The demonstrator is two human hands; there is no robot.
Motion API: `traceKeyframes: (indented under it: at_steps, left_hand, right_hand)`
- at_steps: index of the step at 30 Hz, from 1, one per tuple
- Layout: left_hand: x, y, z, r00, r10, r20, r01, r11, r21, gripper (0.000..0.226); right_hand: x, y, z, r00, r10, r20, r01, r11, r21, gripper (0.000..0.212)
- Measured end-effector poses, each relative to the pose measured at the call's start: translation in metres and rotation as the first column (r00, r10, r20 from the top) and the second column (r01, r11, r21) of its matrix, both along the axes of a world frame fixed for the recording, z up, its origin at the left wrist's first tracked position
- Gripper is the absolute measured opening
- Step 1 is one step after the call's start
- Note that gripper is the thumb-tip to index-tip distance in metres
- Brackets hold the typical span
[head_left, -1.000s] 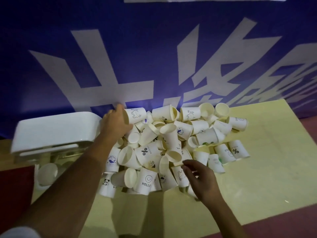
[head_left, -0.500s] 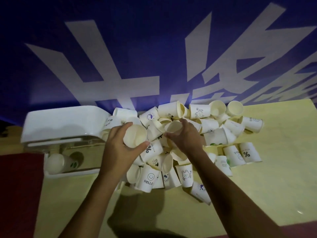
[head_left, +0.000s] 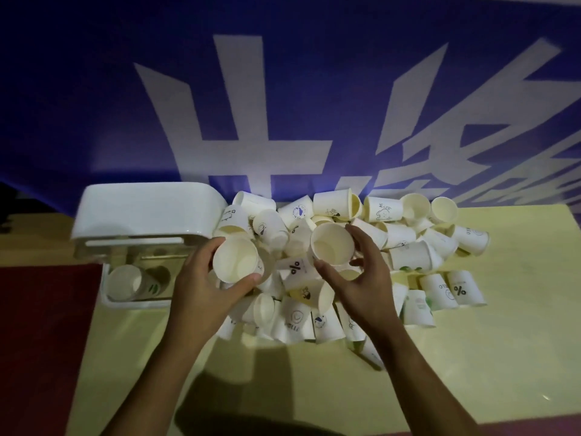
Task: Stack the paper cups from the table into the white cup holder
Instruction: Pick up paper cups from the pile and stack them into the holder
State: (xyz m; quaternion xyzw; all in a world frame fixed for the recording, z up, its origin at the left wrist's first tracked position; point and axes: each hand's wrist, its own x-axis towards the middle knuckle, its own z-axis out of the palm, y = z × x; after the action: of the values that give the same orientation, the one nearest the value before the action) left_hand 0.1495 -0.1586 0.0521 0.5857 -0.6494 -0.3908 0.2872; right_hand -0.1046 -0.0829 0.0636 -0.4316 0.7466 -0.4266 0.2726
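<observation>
Wht paper cups (head_left: 408,257) w/ printed logos

Dim and soft (edges bowed), dark shadows across the table (head_left: 471,357)

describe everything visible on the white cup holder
The white cup holder looks like glossy plastic with rounded corners. Its broad top part stands raised over a shallow tray, with a slot along its front. It sits on the table, left of the cup pile, whose nearest cups crowd against its right side. One paper cup with green print lies on its side in the tray. The left hand is close to its right corner; contact cannot be told.
</observation>
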Motion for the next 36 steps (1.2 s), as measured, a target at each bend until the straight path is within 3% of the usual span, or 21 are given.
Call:
traceKeyframes:
  at_steps: [4, 13, 18, 26, 36]
  left_hand:
    - [0.043, 0.007, 0.004, 1.000, 0.000, -0.030, -0.001, 0.999, -0.033, 0.070]
    - [0.173, 0.010, -0.010, 0.993, 0.110, -0.032, -0.110, 0.994, -0.012, 0.082]
    - [0.230, -0.007, -0.033, 0.984, 0.179, -0.008, -0.179, 0.984, -0.019, 0.079]
    - [0.252, -0.037, -0.066, 0.997, 0.071, -0.017, -0.072, 0.997, -0.023, 0.072]
    - [0.243, -0.071, -0.116, 0.972, -0.062, 0.227, 0.031, 0.990, 0.135, 0.075]
  right_hand:
    - [0.049, -0.003, 0.007, 0.999, 0.052, 0.015, -0.052, 0.999, -0.014, 0.071]
    - [0.175, -0.016, -0.004, 0.982, 0.161, 0.094, -0.164, 0.986, 0.025, 0.070]
    - [0.233, -0.022, -0.016, 0.982, 0.135, 0.134, -0.144, 0.988, 0.054, 0.067]
    - [0.279, -0.028, -0.024, 0.985, 0.109, 0.137, -0.119, 0.990, 0.071, 0.067]
    - [0.302, -0.051, -0.046, 0.986, 0.136, 0.093, -0.146, 0.984, 0.102, 0.074]
